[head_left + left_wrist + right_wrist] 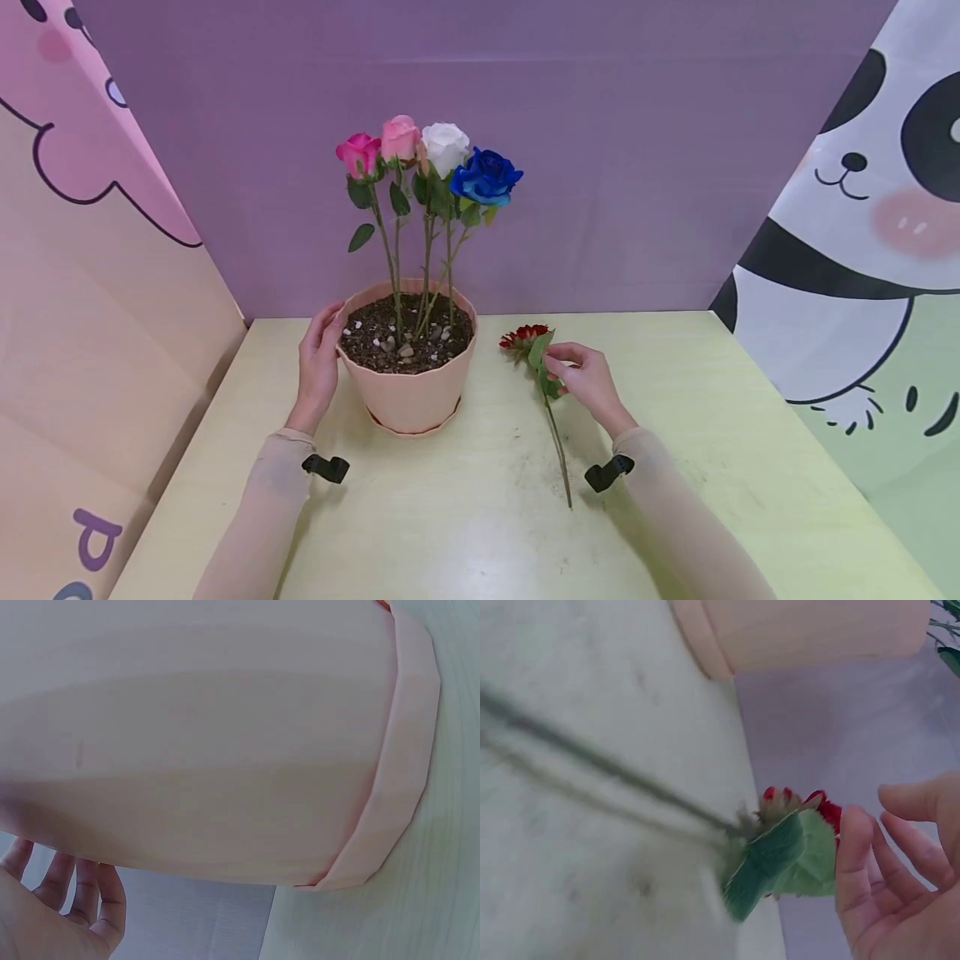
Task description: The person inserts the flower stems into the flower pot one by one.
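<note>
A pale pink flowerpot [408, 396] with dark soil holds a magenta rose [359, 156], a light pink rose [401, 138], a white rose [446, 148] and a blue rose [487, 177]. My left hand [318, 367] rests against the pot's left side near the rim; in the left wrist view its bent fingers [111, 892] touch the wall, the thumb not showing. Right of the pot, a red flower [525, 337] with green leaves lies on the table. My right hand [588, 379] is at its leaves, thumb and forefinger apart in the right wrist view; contact is unclear.
The pot stands in a matching saucer [415, 432] on a pale wooden table [480, 542]. Dark soil specks lie around the red flower's stem. A purple backdrop [637, 167] rises behind, with printed cloths at both sides.
</note>
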Demonstrator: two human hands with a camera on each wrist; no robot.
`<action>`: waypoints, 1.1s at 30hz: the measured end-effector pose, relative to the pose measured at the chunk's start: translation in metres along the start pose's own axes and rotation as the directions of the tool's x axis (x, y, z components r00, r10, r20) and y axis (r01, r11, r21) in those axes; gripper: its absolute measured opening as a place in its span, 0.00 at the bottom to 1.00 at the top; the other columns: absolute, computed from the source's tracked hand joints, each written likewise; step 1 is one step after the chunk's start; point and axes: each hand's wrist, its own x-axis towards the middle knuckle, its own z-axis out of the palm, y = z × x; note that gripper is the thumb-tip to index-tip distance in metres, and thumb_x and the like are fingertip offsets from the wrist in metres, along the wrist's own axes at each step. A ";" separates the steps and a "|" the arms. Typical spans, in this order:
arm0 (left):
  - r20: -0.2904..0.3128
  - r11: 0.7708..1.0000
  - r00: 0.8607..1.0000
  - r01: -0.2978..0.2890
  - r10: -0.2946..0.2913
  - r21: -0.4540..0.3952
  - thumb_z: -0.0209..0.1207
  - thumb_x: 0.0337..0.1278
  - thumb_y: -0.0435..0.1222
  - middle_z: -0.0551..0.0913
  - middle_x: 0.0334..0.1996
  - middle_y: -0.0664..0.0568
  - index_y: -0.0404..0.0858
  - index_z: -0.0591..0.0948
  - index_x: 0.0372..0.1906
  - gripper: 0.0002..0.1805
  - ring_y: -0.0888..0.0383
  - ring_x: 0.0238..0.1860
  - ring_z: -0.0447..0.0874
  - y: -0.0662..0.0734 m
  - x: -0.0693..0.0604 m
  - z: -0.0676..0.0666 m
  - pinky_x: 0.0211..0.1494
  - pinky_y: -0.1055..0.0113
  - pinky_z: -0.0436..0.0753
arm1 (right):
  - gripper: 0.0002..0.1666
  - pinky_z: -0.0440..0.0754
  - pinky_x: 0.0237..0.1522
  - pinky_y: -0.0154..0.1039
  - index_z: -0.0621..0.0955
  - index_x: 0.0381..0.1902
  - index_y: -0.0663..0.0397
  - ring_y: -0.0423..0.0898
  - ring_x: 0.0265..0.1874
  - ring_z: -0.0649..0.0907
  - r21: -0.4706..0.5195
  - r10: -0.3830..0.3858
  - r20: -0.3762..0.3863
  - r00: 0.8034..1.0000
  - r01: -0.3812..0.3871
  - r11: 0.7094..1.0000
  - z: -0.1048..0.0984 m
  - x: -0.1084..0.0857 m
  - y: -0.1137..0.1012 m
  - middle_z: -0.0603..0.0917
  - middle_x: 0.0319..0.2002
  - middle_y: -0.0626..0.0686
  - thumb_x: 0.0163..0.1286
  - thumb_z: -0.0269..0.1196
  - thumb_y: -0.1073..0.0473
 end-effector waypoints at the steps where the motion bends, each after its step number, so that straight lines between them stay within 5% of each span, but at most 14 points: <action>1: -0.001 1.000 1.000 -0.002 0.002 -0.001 0.44 0.85 0.43 0.74 0.75 0.42 0.38 0.72 0.77 0.26 0.65 0.65 0.72 0.000 0.000 0.000 0.55 0.71 0.73 | 0.24 0.91 0.38 0.48 0.83 0.65 0.61 0.55 0.44 0.91 -0.008 0.008 0.014 1.000 -0.008 1.000 -0.001 -0.002 0.002 0.87 0.58 0.64 0.78 0.65 0.54; 12: -0.006 1.000 1.000 -0.008 0.008 0.002 0.44 0.85 0.42 0.74 0.74 0.40 0.36 0.72 0.77 0.26 0.66 0.64 0.72 -0.001 0.002 0.000 0.53 0.73 0.74 | 0.24 0.92 0.42 0.47 0.82 0.62 0.67 0.55 0.43 0.92 -0.068 0.120 0.172 0.978 -0.110 0.992 -0.012 -0.014 0.013 0.89 0.53 0.66 0.76 0.67 0.56; 33: -0.018 1.000 1.000 -0.001 0.001 -0.001 0.44 0.84 0.42 0.74 0.74 0.41 0.37 0.72 0.77 0.26 0.66 0.64 0.72 -0.001 0.000 0.001 0.55 0.72 0.74 | 0.19 0.90 0.38 0.43 0.88 0.52 0.67 0.44 0.31 0.88 -0.179 0.182 0.268 0.946 -0.137 0.974 -0.012 -0.023 0.024 0.92 0.36 0.57 0.73 0.70 0.57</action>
